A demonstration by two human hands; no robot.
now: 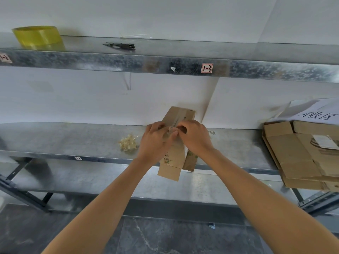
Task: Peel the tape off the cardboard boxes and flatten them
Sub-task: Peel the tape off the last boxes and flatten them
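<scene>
Both grips are narrow: left hand (156, 138) and right hand (196, 136) pinch at the clear tape strip (173, 125) atop the cardboard box (176, 158), which lies on the metal shelf (73, 140), overhanging its front edge. Thin tape could snap short or tear the cardboard's surface; a hard pull might drag the box off.

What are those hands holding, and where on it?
The left hand and right hand seem to pinch the clear tape strip midway along the cardboard box.

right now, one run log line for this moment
phase: peeling | left hand pinches tape strip | right hand grips cardboard box | box overhangs shelf edge | tape wad to its left
</scene>
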